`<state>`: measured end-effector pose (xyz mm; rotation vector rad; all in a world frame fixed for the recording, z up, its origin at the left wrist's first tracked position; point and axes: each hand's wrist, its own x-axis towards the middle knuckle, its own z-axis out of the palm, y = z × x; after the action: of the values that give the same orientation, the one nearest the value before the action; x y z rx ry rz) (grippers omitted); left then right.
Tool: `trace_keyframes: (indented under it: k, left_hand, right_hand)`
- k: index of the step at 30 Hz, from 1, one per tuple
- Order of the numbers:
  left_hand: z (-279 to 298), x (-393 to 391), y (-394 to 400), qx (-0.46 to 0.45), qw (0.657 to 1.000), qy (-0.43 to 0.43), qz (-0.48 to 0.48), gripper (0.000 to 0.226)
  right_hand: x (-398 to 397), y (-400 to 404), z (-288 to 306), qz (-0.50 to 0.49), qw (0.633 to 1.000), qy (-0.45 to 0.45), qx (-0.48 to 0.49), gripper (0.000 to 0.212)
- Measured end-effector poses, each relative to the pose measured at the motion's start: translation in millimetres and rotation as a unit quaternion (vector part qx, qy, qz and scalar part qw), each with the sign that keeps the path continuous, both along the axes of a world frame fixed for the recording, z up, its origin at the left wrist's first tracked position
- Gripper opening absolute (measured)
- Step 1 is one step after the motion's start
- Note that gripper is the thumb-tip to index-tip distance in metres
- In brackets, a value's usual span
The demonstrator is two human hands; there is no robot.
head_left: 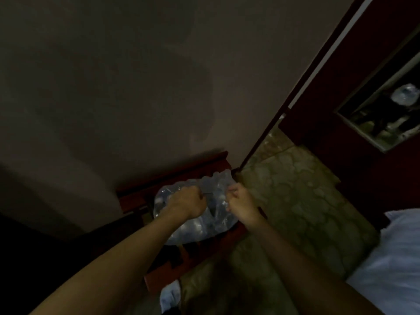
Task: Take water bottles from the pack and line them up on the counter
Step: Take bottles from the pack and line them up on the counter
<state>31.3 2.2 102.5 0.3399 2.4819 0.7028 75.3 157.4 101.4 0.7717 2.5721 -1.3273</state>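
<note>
Dim room, plain wall, dark red wooden stand: pack being torn open.

Low on the stand [136, 196], against the wall and near its right corner, sits the pack [197, 226] of bottles, a clear plastic bundle whose long axis runs from lower left to upper right. Both hands are directly on top of it: the left hand [186, 202] is fisted on the wrap near the middle, and the right hand [241, 201] is fisted on the wrap toward the upper right end, with a strip of film stretched between them. Neither is nearer; they work as a pair, likely pulling apart to split the film. Individual bottles are too blurred to count, and none looks taken out yet. Patterned floor [295, 189] lies to the right, with a pale cloth [395, 258] beyond.
</note>
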Motion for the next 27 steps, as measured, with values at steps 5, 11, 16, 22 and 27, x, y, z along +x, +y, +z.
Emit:
trace_keyframes:
  k: [5, 11, 16, 22, 27]
  left_hand:
    - [-48.1, -16.8, 11.5, 0.028, 0.998, -0.055, 0.033, 0.037]
    - [-96.5, -25.7, 28.7, 0.03, 0.99, -0.123, 0.056, 0.034]
    - [-130.9, -36.0, 54.0, 0.042, 0.976, -0.176, 0.125, 0.033]
    - [-177.5, -48.5, 81.1, 0.022, 0.961, -0.211, 0.176, 0.03]
    - [-221.6, -40.5, 86.4, -0.095, 0.956, -0.262, 0.089, 0.034]
  right_hand:
    - [-31.6, 2.2, -43.1, 0.054, 0.995, -0.084, 0.01, 0.029]
    - [-52.6, 10.4, -98.4, 0.114, 0.971, -0.212, -0.002, 0.032]
    - [-76.8, 17.5, -138.9, 0.153, 0.957, -0.245, 0.006, 0.029]
    - [-99.5, 23.0, -195.5, 0.177, 0.95, -0.254, -0.027, 0.029]
    - [-107.1, 27.0, -232.4, 0.171, 0.936, -0.306, -0.021, 0.029]
